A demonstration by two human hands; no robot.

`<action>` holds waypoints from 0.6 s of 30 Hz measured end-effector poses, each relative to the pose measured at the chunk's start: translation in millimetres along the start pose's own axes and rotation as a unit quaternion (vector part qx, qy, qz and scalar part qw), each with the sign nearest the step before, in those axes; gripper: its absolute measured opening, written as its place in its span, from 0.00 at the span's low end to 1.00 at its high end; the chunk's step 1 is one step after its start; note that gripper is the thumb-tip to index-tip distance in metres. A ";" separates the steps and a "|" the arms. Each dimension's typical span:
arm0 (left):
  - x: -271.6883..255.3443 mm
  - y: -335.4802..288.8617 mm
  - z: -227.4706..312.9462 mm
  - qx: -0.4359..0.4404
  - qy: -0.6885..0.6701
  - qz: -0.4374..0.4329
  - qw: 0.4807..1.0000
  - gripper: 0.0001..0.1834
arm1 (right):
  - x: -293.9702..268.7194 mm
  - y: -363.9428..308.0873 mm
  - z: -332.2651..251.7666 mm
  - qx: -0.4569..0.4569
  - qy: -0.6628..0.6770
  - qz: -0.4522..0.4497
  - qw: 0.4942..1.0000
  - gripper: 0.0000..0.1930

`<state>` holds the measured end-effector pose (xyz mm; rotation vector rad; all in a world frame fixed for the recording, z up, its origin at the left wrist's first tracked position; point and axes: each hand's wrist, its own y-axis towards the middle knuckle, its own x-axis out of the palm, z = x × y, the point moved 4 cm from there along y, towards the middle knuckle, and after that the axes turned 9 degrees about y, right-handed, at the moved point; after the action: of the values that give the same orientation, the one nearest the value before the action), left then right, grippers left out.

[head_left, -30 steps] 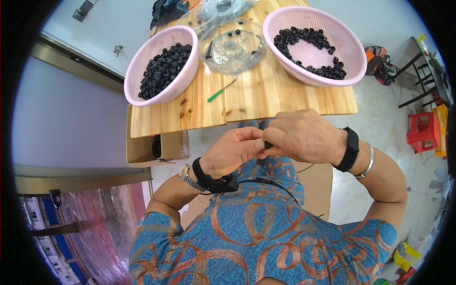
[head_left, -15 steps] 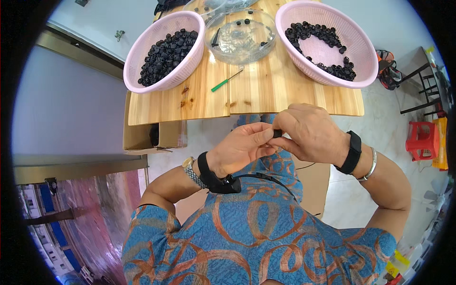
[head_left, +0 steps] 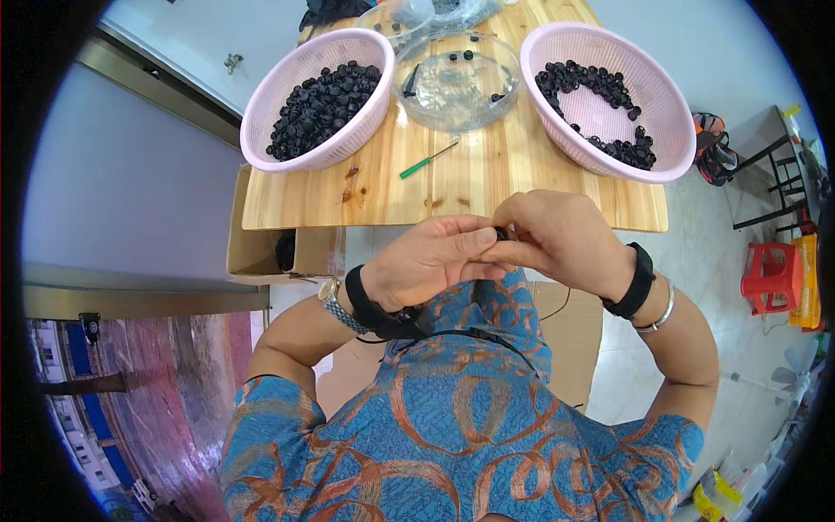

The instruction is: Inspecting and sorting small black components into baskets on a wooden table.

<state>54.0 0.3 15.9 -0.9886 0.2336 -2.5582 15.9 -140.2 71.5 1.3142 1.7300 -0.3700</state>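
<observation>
**Bare left hand [head_left: 435,257] and bare right hand [head_left: 565,230] meet at a small black piece [head_left: 502,233], by the near edge of a pale, knotted wooden table [head_left: 496,196]**

From where I stand, a brown cardboard box [head_left: 313,254] sits under the table's left end. Above it, at the table's left side, is a pink plastic mesh basket [head_left: 370,113], tilted, with a large heap of small black parts [head_left: 322,109]. In front of the table, a silver wristwatch [head_left: 328,291] and a black band [head_left: 358,291] circle the left wrist. A screwdriver with a green handle [head_left: 416,168] and a thin metal shaft lies toward the middle of the table.

The left hand is half curled, its thumb and fingertips drawn together on the small black piece. Farther back on the table, a clear, round plastic tray [head_left: 457,96] holds a few loose black bits [head_left: 468,55].

The small black piece sits at the fingertips, right by the table's near edge, mostly covered. The right hand is bent over it, thumb and forefinger pinched close on it; I can't tell how its other fingers lie.

At the table's right side, a second pink mesh basket [head_left: 600,110] has black parts [head_left: 626,152] around a bare patch. Well off the table's right end is a red plastic stool [head_left: 770,270].
</observation>
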 end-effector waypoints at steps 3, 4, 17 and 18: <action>-3.5 -1.1 5.1 0.043 -0.033 -0.011 0.998 0.18 | -4.4 -1.5 5.4 0.076 0.190 -0.018 0.979 0.17; -3.2 -0.9 9.4 0.078 -0.036 -0.018 0.996 0.19 | -3.2 -3.0 7.8 0.039 0.178 0.038 0.983 0.18; 17.3 1.7 9.2 0.123 -0.067 0.040 0.989 0.14 | -2.9 -0.8 -3.4 -0.153 0.081 0.238 0.956 0.16; 16.5 2.0 5.4 0.113 -0.066 0.039 0.991 0.14 | -3.3 -2.1 -3.7 -0.155 0.081 0.238 0.955 0.16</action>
<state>47.0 -8.3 29.4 -1.0328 -0.0527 -2.3733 12.3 -140.4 75.5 1.4972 1.4621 0.2812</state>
